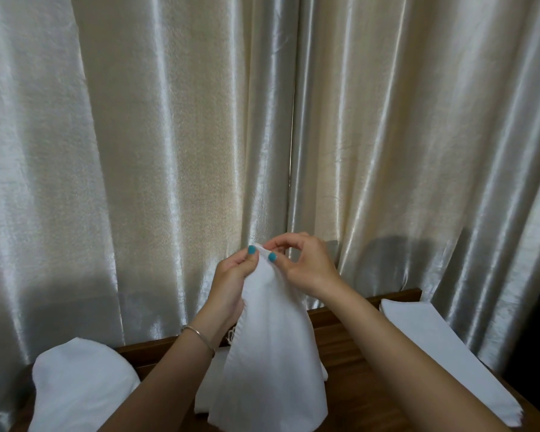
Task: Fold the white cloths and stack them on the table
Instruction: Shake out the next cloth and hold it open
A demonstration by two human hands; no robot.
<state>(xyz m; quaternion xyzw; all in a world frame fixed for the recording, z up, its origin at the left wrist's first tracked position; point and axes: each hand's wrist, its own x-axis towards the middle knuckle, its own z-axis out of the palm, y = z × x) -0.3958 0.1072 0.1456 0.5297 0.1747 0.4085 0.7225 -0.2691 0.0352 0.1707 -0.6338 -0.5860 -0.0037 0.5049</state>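
Observation:
A white cloth (270, 347) hangs in the air above the brown wooden table (353, 347), held up by its top edge. My left hand (231, 275) pinches that edge from the left, thumb on the fabric. My right hand (306, 263) pinches the same edge just beside it, so both hands meet at the cloth's top. The cloth's lower part drapes down onto the table. A rumpled heap of white cloths (81, 388) lies at the table's left end. A flat folded white cloth stack (443, 347) lies along the right side.
Shiny cream curtains (200, 135) hang right behind the table and fill the background. A thin silver bracelet (200, 335) sits on my left wrist. The table's far edge runs just under the curtains.

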